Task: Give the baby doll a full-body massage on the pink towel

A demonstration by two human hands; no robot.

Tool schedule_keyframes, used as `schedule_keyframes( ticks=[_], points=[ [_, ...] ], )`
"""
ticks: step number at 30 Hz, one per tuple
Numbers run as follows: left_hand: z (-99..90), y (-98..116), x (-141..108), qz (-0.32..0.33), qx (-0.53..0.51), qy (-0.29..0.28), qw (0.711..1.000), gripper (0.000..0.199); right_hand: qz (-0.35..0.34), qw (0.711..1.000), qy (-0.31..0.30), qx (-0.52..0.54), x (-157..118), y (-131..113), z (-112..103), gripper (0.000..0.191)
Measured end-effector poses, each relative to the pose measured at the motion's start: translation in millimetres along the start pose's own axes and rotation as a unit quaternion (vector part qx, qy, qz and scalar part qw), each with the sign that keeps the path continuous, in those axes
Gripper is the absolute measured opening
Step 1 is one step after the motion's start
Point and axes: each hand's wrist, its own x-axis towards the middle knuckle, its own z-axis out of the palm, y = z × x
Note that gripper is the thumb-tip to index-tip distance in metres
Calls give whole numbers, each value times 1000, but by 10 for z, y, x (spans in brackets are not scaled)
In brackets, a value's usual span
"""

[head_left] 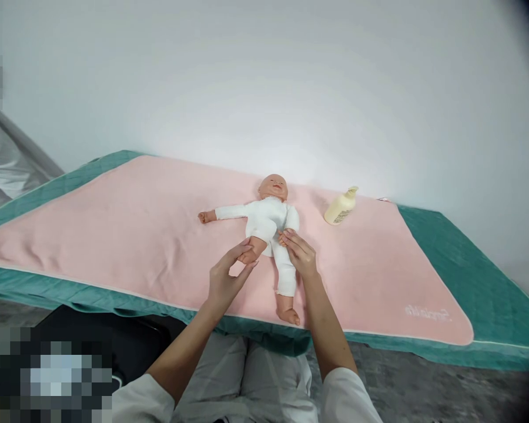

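A baby doll (264,217) with a white cloth body lies on its back on a pink mat (357,276), its head toward the wall. My left hand (229,273) grips the doll's bent leg at the foot (252,252), thumb and fingers on either side of it. With its fingers pressed together, my right hand (300,249) holds the doll's small hand (282,237) over the body. The doll's other leg (285,276) lies stretched toward the front edge. Its other arm (229,212) reaches out to the left.
A pale yellow pump bottle (340,207) stands on the mat to the right of the doll. Green quilted cloth (462,258) shows around the mat. Behind is a white wall (291,88). A black object (127,338) is below the front edge at left.
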Motion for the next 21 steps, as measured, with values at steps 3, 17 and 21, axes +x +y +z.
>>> schedule_keyframes(
  ticks=[3, 17, 21],
  points=[
    [-13, -26, -17, -6, -11, -2, 1000, 35, 17, 1000, 15, -9, -12, 5, 4, 32],
    [-325, -144, -570, 75, 57, 25, 995, 51, 390, 869, 305, 24, -12, 164, -64, 59],
    [-339, -244, -865, 142, 63, 47, 987, 52, 465, 831, 305, 27, -95, 349, -130, 66]
  ],
)
